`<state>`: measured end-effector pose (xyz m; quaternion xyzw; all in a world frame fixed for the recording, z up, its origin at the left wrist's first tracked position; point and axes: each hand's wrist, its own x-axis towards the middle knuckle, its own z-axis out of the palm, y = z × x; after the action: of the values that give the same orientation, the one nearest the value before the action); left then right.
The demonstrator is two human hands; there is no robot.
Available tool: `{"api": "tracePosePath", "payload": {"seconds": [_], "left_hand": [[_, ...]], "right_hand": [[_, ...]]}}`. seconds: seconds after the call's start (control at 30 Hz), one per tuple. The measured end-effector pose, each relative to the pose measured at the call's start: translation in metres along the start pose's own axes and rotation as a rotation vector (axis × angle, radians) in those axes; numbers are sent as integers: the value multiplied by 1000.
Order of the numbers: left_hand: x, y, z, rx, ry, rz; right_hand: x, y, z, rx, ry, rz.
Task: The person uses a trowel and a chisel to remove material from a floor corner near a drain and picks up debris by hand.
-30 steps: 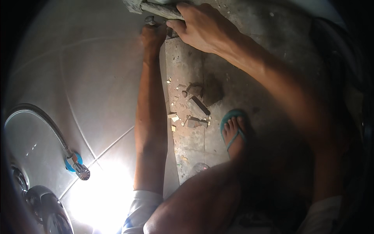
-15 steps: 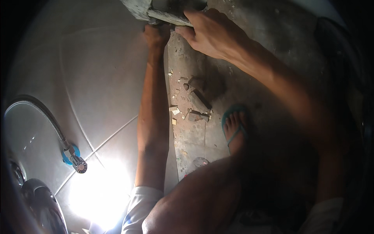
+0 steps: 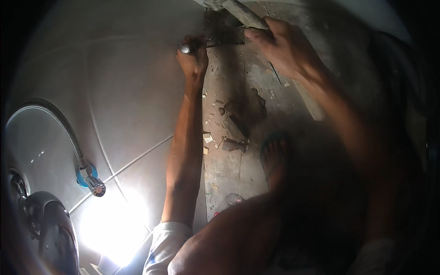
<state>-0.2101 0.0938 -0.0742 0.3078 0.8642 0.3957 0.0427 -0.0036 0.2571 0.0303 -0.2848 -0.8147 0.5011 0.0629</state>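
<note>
My left hand (image 3: 193, 57) is closed around a chisel (image 3: 185, 48), its round metal end showing above the fist beside the tiled wall. Its tip reaches toward a dark, broken-out patch (image 3: 224, 28) in the floor. In my right hand (image 3: 291, 48) is a hammer with a pale wooden handle (image 3: 247, 16); the fingers wrap around it. The hammer's head is at the top edge of the picture, partly cut off, up and to the right of the chisel and apart from it. The handle's lower end comes out below my right wrist.
Broken tile pieces (image 3: 234, 145) and crumbs lie along the floor by the wall. My foot in a teal flip-flop (image 3: 275, 149) stands to their right. A braided hose with a valve (image 3: 96, 185), a chrome fitting (image 3: 57, 229) and a bright lamp (image 3: 114, 224) are at the lower left.
The hammer has moved away from the chisel, uncovering the chisel's end and the dark patch. My right hand has shifted right and slightly down; my left keeps its hold.
</note>
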Motion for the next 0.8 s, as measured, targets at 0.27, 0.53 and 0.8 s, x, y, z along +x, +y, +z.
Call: {"api": "tracePosePath", "payload": {"seconds": [0.27, 0.53, 0.8], "left_hand": [[17, 7, 7, -297, -228, -45], [42, 8, 21, -157, -503, 86], [65, 26, 14, -284, -622, 2]], "right_hand": [[-6, 5, -42, 87, -21, 100], [-8, 6, -36, 115, -66, 130], [17, -34, -22, -127, 30, -144]]}}
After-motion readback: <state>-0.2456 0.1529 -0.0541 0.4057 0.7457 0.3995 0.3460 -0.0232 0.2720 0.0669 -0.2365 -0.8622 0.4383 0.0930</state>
